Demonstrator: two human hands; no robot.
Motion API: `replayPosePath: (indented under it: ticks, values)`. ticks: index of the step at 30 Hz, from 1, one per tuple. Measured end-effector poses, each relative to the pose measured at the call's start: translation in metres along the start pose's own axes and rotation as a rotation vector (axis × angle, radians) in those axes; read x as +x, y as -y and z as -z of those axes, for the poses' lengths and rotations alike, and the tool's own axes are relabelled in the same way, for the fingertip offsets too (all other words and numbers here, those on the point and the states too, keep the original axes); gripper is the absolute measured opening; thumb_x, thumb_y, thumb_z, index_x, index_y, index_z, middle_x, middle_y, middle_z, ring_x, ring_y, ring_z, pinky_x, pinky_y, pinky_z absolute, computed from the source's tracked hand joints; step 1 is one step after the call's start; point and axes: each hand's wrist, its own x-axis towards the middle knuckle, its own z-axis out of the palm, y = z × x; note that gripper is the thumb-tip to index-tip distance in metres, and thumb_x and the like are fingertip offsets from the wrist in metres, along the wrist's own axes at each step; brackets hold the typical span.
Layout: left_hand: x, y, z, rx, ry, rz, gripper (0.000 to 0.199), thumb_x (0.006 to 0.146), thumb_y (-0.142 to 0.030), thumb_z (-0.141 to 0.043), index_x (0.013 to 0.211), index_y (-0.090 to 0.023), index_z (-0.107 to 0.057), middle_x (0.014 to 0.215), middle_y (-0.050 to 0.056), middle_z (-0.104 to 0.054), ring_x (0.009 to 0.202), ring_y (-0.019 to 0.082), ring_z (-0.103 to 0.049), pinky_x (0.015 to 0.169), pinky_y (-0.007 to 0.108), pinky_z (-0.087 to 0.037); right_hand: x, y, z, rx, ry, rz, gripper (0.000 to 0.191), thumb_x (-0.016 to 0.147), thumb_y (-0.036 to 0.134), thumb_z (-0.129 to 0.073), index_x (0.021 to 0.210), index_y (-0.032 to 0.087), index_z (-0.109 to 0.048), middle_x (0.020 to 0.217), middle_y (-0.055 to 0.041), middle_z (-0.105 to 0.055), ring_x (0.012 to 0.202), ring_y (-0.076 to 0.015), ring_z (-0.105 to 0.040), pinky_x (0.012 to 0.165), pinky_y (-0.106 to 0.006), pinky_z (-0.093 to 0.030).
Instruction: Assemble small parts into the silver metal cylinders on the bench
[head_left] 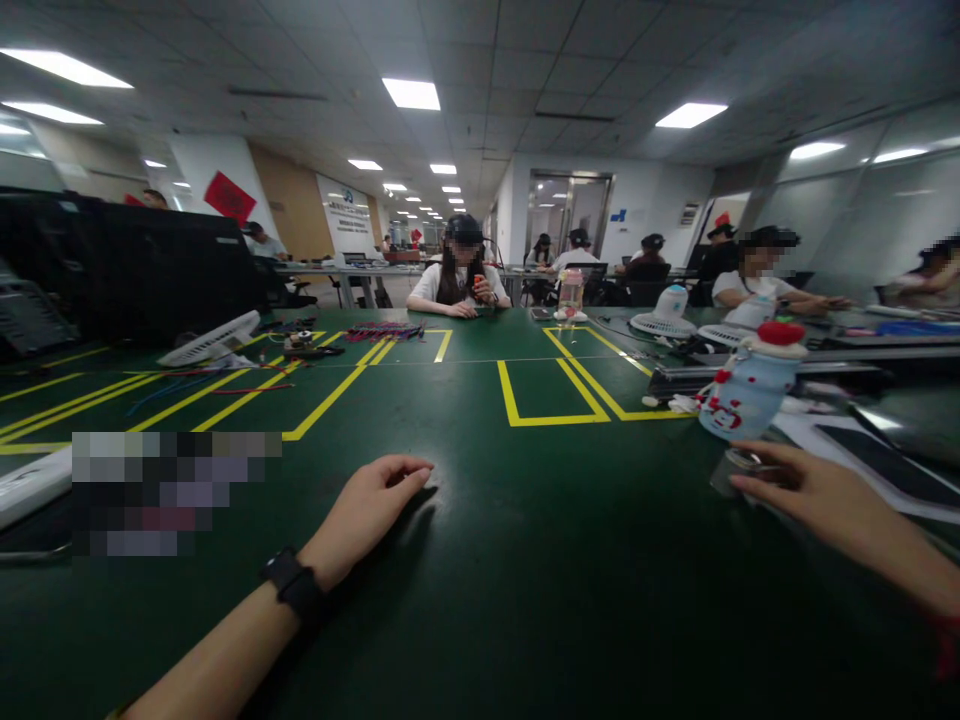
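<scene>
Over the green table (525, 560), my left hand (375, 505) is closed, thumb and fingertips together near the middle. What it holds, if anything, is too small to make out. A black band is on that wrist. Further right, my right hand (821, 495) grips a small grey metallic, cylinder-like object (731, 474) between thumb and fingers; its details are blurred. Just behind this object stands a light blue bottle (757, 385) with a red top.
Yellow tape (559, 421) marks outlines on the table. Coloured wires (382, 331) and a white fan (214, 338) lie at the back left. Beside the bottle are a dark tablet-like slab (892, 465) and metal rails (765, 385). A person (457, 275) sits opposite.
</scene>
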Motion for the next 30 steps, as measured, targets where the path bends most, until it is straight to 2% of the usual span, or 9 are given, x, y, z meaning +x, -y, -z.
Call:
replayPosePath:
  ticks: [4,8,10,11,13,16,21,26,30]
  values:
    - [0.002,-0.001,-0.002,0.022,-0.001,0.001,0.035,0.079,-0.047,-0.052,0.097,-0.021,-0.067,0.099,0.006,-0.07,0.092,0.027,-0.063,0.08,0.035,-0.044,-0.007,0.051,-0.001,0.232,0.173,0.031,0.056,0.074,0.053,-0.056,0.12,0.022,-0.055,0.097,-0.0089,-0.066,0.08,-0.0227,-0.063,0.069,-0.036,-0.048]
    - [0.002,0.001,-0.001,0.024,-0.002,0.001,0.036,0.078,-0.048,-0.053,0.098,-0.021,-0.068,0.099,0.006,-0.07,0.092,0.027,-0.063,0.08,0.037,-0.044,-0.019,0.136,-0.009,0.763,0.495,0.164,0.056,0.075,0.046,-0.059,0.124,0.021,-0.05,0.108,-0.0074,-0.063,0.092,-0.0207,-0.062,0.079,-0.036,-0.051]
    - [0.001,0.002,-0.001,0.023,-0.007,-0.004,0.037,0.078,-0.048,-0.053,0.098,-0.021,-0.068,0.1,0.007,-0.07,0.092,0.028,-0.063,0.08,0.037,-0.044,-0.027,0.174,-0.017,0.932,0.626,0.243,0.053,0.075,0.041,-0.06,0.123,0.02,-0.05,0.11,-0.0071,-0.063,0.092,-0.0177,-0.062,0.081,-0.034,-0.051]
    - [0.002,0.003,0.0,0.024,-0.009,-0.01,0.037,0.078,-0.049,-0.053,0.098,-0.021,-0.068,0.1,0.007,-0.07,0.092,0.028,-0.063,0.08,0.037,-0.044,-0.031,0.19,-0.022,0.942,0.637,0.291,0.051,0.075,0.038,-0.06,0.122,0.02,-0.051,0.107,-0.0067,-0.063,0.089,-0.0162,-0.062,0.079,-0.033,-0.051]
    - [0.002,0.005,0.0,0.035,-0.015,-0.023,0.037,0.079,-0.048,-0.053,0.097,-0.021,-0.068,0.1,0.007,-0.07,0.093,0.028,-0.062,0.08,0.038,-0.044,-0.038,0.212,-0.031,0.864,0.548,0.409,0.047,0.075,0.033,-0.061,0.119,0.02,-0.054,0.103,-0.0058,-0.064,0.083,-0.0139,-0.061,0.077,-0.032,-0.051]
    - [0.004,0.01,-0.001,0.075,-0.012,-0.047,0.035,0.08,-0.047,-0.052,0.097,-0.021,-0.068,0.1,0.006,-0.069,0.092,0.027,-0.062,0.08,0.037,-0.044,-0.043,0.226,-0.042,0.741,0.382,0.537,0.043,0.076,0.028,-0.061,0.118,0.021,-0.056,0.104,-0.0057,-0.061,0.083,-0.0126,-0.058,0.077,-0.031,-0.049]
    - [0.004,0.008,-0.009,0.126,-0.035,-0.169,0.031,0.084,-0.044,-0.049,0.101,-0.023,-0.065,0.098,0.004,-0.066,0.086,0.023,-0.06,0.077,0.035,-0.045,-0.051,0.228,-0.052,0.705,0.378,0.64,0.042,0.079,0.024,-0.056,0.121,0.024,-0.053,0.107,-0.0042,-0.058,0.094,-0.0129,-0.055,0.087,-0.031,-0.045]
    - [-0.006,-0.029,-0.032,0.069,-0.051,-0.439,0.025,0.088,-0.036,-0.049,0.106,-0.027,-0.064,0.105,0.003,-0.06,0.097,0.019,-0.055,0.087,0.032,-0.042,-0.059,0.226,-0.068,0.749,0.319,0.652,0.053,0.076,0.021,-0.058,0.127,0.023,-0.044,0.112,-0.0053,-0.057,0.097,-0.0142,-0.054,0.088,-0.032,-0.045]
    - [-0.012,-0.05,-0.047,0.042,-0.003,-0.469,0.018,0.085,-0.034,-0.054,0.091,-0.026,-0.07,0.095,0.002,-0.061,0.091,0.017,-0.056,0.081,0.031,-0.044,-0.059,0.225,-0.079,0.82,0.335,0.559,0.07,0.072,0.024,-0.064,0.133,0.021,-0.031,0.106,-0.004,-0.06,0.094,-0.0137,-0.056,0.087,-0.032,-0.046]
